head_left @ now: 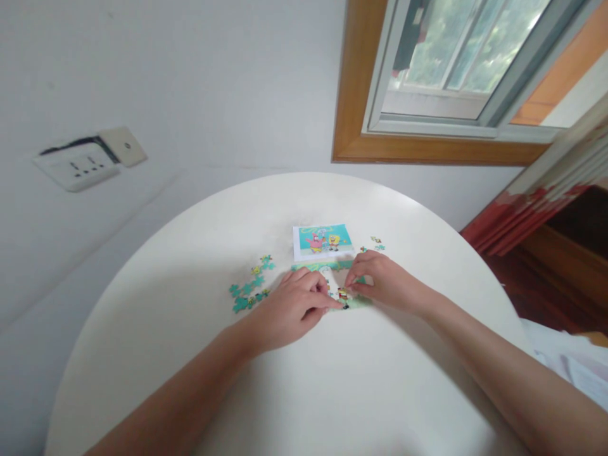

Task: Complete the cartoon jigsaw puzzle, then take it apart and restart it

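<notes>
A small, partly built jigsaw puzzle [332, 278] lies on the round white table [304, 380]. My left hand [289, 310] rests on its left side, fingers curled, the fingertips pinched on a puzzle piece [342, 297] at the lower edge. My right hand [380, 278] covers the right side, fingers bent down and pressing on the same spot. A reference picture card [323, 241] with cartoon figures lies just behind the puzzle.
Several loose teal pieces [249, 285] lie left of my left hand. A few more pieces [375, 244] sit right of the card. A wall socket [78, 166] is at the far left, a wood-framed window [427, 82] behind, a striped curtain [546, 196] at right.
</notes>
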Motion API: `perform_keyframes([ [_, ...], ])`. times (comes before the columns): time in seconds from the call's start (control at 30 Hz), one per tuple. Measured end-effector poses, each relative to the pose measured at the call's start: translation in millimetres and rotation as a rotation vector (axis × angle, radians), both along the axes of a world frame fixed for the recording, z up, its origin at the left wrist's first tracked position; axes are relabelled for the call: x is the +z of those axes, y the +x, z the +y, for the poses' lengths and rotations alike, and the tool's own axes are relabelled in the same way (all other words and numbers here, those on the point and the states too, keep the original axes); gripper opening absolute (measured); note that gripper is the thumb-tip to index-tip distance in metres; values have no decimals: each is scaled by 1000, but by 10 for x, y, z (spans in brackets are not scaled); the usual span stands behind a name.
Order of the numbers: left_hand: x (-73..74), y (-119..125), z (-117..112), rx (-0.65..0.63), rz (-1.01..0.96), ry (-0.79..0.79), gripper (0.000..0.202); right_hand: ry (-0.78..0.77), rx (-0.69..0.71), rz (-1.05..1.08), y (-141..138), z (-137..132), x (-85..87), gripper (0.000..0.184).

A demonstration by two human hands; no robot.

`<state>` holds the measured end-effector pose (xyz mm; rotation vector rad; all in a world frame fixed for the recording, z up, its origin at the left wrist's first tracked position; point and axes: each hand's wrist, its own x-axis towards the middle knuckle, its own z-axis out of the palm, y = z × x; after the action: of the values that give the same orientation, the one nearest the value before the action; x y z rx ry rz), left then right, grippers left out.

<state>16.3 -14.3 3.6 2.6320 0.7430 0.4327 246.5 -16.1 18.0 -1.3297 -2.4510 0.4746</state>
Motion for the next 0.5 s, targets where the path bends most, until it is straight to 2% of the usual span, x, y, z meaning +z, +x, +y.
perform_keyframes([
  [0.13,-9,-1,4,-6,1,17,30,15,-8,-6,9,5,10,15],
  [0.23,-15,-5,9,0,-4,26,30,56,-19,4,80,-12,100,16],
  [0.37,-15,-6,9,0,-6,10,29,-58,33,-86,172,-70,225,15],
  [0.5,-13,0,5,11,-3,-10,29,-105,63,-187,152,-108,212,12],
])
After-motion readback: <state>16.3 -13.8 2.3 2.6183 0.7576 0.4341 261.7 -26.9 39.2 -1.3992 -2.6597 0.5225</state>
